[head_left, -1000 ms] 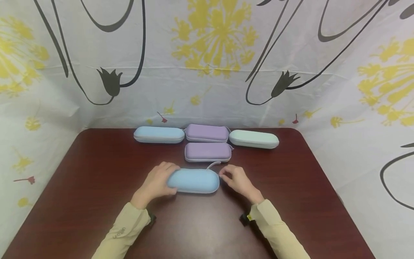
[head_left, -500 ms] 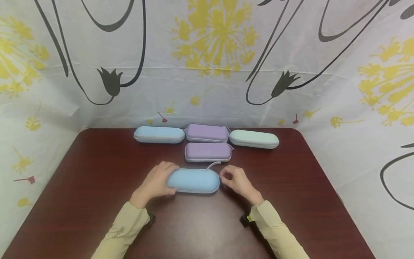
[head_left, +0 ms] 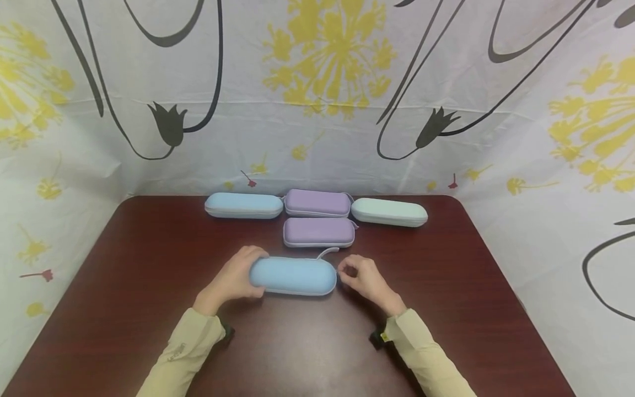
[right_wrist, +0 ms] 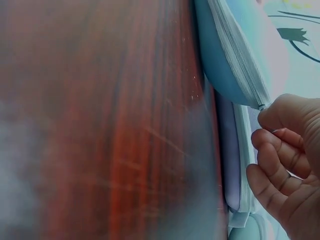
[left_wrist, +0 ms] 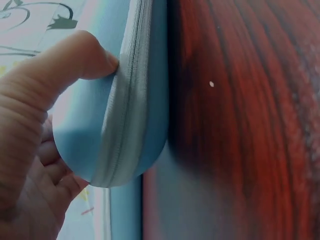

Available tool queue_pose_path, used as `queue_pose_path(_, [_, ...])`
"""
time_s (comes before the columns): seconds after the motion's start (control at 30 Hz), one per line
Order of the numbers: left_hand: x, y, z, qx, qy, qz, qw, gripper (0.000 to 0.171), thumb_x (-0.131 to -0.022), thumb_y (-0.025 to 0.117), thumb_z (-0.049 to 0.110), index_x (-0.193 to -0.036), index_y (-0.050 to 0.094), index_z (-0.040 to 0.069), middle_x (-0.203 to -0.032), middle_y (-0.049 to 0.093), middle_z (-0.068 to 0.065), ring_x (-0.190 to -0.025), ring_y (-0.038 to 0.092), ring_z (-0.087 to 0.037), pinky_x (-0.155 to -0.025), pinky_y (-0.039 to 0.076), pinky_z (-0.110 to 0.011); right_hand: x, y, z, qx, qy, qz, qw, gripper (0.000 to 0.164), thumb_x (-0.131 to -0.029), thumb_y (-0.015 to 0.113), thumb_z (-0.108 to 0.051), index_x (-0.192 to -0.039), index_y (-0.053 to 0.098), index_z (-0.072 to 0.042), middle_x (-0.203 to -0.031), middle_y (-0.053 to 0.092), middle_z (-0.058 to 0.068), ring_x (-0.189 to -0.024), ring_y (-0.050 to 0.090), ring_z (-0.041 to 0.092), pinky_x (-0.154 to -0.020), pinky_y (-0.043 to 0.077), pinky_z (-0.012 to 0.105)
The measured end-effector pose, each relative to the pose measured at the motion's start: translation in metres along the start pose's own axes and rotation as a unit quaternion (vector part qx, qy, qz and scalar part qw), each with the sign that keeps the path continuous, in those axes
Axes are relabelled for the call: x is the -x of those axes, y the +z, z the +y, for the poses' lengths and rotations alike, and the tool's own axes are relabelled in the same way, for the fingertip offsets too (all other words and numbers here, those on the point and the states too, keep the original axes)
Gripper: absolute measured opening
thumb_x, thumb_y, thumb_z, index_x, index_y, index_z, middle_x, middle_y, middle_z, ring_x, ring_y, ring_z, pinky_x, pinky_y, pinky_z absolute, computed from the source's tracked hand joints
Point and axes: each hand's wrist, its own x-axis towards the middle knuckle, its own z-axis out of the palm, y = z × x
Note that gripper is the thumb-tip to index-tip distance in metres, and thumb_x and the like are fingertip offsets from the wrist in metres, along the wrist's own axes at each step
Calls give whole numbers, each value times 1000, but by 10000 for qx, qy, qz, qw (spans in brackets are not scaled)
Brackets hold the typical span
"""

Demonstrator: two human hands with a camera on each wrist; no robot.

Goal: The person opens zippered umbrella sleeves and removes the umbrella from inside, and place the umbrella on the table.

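A light blue zip case lies crosswise in front of me, its zipper running along the side and a strap loop at its back edge. My left hand grips the case's left end; in the left wrist view the thumb presses near the grey zipper. At the right end my right hand pinches the zipper pull, mostly hidden between thumb and forefinger. The right wrist view has the slider right at the thumb tip. The zipper tape looks closed where it shows.
Behind the case is a purple case. Along the back edge of the dark red wooden table lie another blue case, another purple case and a mint green case. A patterned cloth hangs behind.
My left hand has slid slightly left, baring more of the blue case's left end. The right hand stays at the zipper pull, and the case has hardly moved.
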Motion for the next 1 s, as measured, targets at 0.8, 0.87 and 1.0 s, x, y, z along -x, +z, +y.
queue_pose_path(0.8, [6, 2, -27, 1321, -227, 219, 9907, 66, -58, 86, 14, -117, 57, 4, -116, 58, -5, -103, 53, -22, -90, 44, -47, 12, -1, -14, 296, 444, 151, 9985, 13, -73, 71, 1, -78, 67, -10, -72, 59, -3, -65, 52, 10, -58, 46, 22])
queue_pose_path(0.87, [6, 3, -27, 1314, -273, 220, 9907, 65, -58, 86, 14, -116, 58, 5, -115, 58, -5, -102, 53, -22, -90, 44, -47, 13, -1, -16, 269, 439, 108, 9986, 13, -73, 71, 1, -78, 67, -10, -72, 58, -4, -64, 52, 9, -57, 46, 21])
queue_pose_path(1.0, [7, 3, -27, 1294, -303, 261, 9908, 63, -58, 86, 15, -115, 58, 7, -114, 59, -3, -100, 54, -21, -88, 45, -46, 16, 0, -17, 180, 376, 21, 9991, 12, -73, 71, 1, -78, 67, -9, -71, 58, -4, -63, 52, 8, -56, 45, 20])
